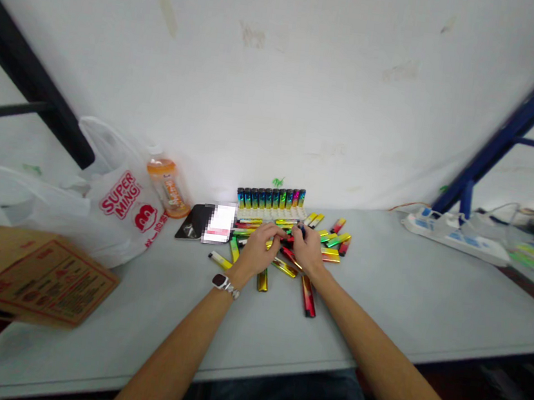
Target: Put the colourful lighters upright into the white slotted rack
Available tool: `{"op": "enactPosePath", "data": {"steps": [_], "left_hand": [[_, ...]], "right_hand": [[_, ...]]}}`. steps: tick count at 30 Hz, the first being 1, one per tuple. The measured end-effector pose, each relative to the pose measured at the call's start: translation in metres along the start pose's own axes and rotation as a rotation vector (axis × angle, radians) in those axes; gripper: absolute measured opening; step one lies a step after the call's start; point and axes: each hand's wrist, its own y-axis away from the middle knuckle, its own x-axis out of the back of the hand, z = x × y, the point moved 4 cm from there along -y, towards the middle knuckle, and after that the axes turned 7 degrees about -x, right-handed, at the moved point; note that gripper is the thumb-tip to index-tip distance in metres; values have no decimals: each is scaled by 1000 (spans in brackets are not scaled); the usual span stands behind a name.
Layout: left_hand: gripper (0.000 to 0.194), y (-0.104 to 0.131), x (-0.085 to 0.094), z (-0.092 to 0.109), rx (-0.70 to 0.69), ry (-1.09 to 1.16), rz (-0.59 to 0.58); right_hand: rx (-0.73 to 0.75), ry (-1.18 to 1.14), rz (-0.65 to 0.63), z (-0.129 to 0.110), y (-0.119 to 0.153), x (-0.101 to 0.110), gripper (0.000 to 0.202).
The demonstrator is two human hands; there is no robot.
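Observation:
Many shiny lighter-like sticks in yellow, red and green lie scattered on the grey table. My left hand (pixel 260 248), with a watch (pixel 226 284) on the wrist, has its fingers curled over the middle of the pile. Close to its right, my right hand (pixel 307 248) is closed on a small dark item (pixel 301 229). What my left fingertips hold is too small to make out. Behind both hands, a row of blue, green and pink sticks (pixel 271 198) stands upright in a white holder (pixel 271 213). A red stick (pixel 308 297) lies nearest the front edge.
At the left are a cardboard box (pixel 43 276), a white plastic bag (pixel 119 214) and an orange bottle (pixel 169 185). A black flat object (pixel 193 222) lies left of the pile. A white power strip (pixel 457 237) sits at the right, near a blue frame post (pixel 515 120).

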Motion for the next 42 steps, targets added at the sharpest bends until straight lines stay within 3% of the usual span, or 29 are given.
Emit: {"op": "enactPosePath", "data": {"steps": [8, 13, 17, 20, 25, 31, 37, 42], "left_hand": [[19, -3, 4, 8, 102, 53, 65], [17, -11, 4, 10, 116, 112, 85], [16, -24, -1, 6, 151, 242, 14], [15, -45, 1, 6, 147, 297, -75], [16, -104, 14, -7, 75, 77, -78], [11, -152, -13, -40, -26, -313, -308], [11, -161, -44, -62, -28, -480, -414], [9, -162, -50, -71, -26, -493, -426]], "right_hand": [[72, -10, -118, -8, 6, -2, 42], [58, -84, -129, -4, 8, -3, 48], [33, -115, -130, -1, 3, -2, 50], [12, -101, -64, -2, -7, 9, 53], [-3, -54, 254, 1, -23, 49, 50], [-21, -102, 365, 11, -28, 67, 44], [8, -124, 350, 8, -30, 65, 43], [-13, -159, 372, 5, -31, 68, 40]]}}
